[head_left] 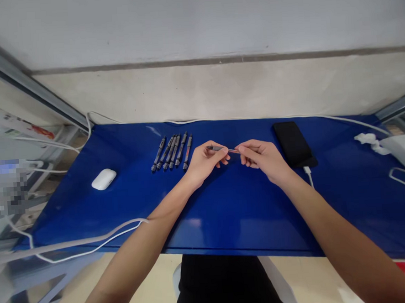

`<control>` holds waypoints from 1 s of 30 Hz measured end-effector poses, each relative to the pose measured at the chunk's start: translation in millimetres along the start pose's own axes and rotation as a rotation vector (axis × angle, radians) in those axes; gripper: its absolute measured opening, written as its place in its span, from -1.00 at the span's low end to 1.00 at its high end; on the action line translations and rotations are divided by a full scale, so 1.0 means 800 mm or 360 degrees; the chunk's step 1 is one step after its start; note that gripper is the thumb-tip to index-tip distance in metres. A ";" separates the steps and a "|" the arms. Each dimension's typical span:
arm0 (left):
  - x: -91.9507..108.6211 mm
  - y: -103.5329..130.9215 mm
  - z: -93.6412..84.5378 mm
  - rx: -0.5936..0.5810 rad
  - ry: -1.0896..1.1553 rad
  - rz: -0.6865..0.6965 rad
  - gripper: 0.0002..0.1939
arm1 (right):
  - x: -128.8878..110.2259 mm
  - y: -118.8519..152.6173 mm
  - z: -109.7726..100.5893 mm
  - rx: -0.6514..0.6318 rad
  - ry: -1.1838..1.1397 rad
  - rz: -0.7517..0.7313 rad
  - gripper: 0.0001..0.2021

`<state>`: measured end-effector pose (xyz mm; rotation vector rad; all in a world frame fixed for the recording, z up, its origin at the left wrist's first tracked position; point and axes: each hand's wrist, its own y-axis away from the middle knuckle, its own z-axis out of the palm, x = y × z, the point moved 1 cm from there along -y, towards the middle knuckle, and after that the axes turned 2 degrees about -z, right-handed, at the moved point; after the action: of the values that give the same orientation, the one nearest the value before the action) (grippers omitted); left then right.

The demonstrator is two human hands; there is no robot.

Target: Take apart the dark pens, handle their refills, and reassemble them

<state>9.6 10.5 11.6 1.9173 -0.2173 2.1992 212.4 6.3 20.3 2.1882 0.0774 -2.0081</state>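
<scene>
Above the middle of the blue table, my left hand (207,160) and my right hand (261,157) face each other, both closed on one pen (232,150). Its dark end pokes out behind my left thumb, and a thin reddish length spans the gap between my fingertips. My right thumb and fingers pinch the other end, which they hide. Just left of my left hand lie several dark pens (171,152) side by side in a slanted row. The one nearest my hand shows some red along its barrel.
A white earbud case (104,179) sits on the blue table (206,215) at left. Right of my right hand lies a black phone (292,143) with a white cable (308,174) attached. Crumpled tissue (371,142) is far right. A white cord (98,238) crosses by my left forearm.
</scene>
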 end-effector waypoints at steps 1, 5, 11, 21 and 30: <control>0.000 0.000 0.000 -0.0002 -0.0003 -0.0015 -0.70 | 0.001 0.000 0.000 0.0027 -0.0069 0.0004 -0.69; -0.002 -0.001 0.002 -0.0092 -0.0006 -0.0042 -0.72 | 0.002 -0.001 0.003 0.0065 -0.0378 -0.0007 -0.71; -0.004 0.004 0.008 -0.0288 -0.0061 -0.0137 -0.71 | -0.002 0.001 0.009 0.0076 -0.0624 0.0031 -0.62; -0.003 0.012 0.017 -0.0468 -0.0632 -0.0072 -0.66 | 0.001 0.000 0.012 0.0015 -0.0771 0.0039 -0.44; -0.001 0.012 0.015 -0.0580 -0.0768 -0.0021 -0.62 | -0.003 -0.004 0.006 -0.0043 -0.0902 0.0005 -0.50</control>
<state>18.9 -1.6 12.9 2.1737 -0.6290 1.5170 207.2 8.5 21.8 1.5231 0.0264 -2.5161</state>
